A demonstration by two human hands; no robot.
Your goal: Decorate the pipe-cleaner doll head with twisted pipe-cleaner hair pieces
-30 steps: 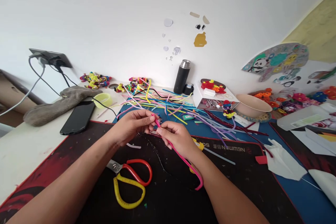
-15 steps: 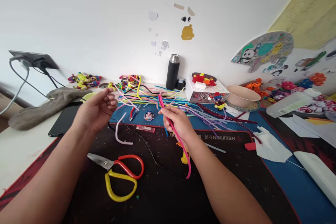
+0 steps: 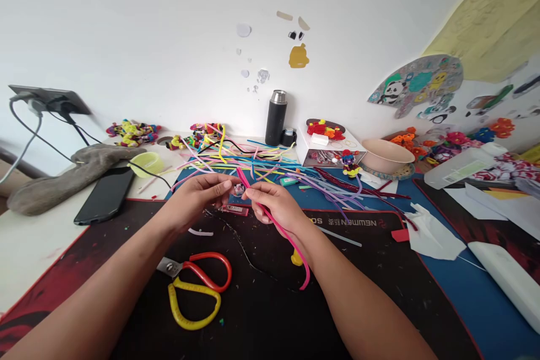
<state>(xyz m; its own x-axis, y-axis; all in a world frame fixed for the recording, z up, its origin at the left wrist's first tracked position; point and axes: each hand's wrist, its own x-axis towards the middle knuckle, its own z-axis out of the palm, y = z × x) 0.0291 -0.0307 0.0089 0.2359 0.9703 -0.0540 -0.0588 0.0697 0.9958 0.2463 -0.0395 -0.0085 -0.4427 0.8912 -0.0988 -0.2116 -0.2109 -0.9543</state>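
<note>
A bright pink pipe cleaner (image 3: 291,239) is pinched in my right hand (image 3: 274,205); its short end points up past the fingertips and its long tail curves down below the wrist. Close beside it, my left hand (image 3: 202,197) has thumb and fingers pressed together near the pink stem; whether they grip anything is hidden. Between the hands a small face-shaped piece (image 3: 239,189) shows in part. Scissors with one red and one yellow handle (image 3: 196,287) lie on the dark mat, their blades partly covered by my left forearm.
Many coloured pipe cleaners (image 3: 270,163) are spread behind the hands. Beyond them stand a black thermos (image 3: 276,118), a white box (image 3: 306,152) and a pink bowl (image 3: 388,156). A black phone (image 3: 105,194) and a green cup (image 3: 147,163) lie left; tissue (image 3: 434,233) is right.
My left hand has moved right and forward, from hanging apart to beside the right hand, its fingers closing together. My right hand has shifted slightly left and down with the pink pipe cleaner.
</note>
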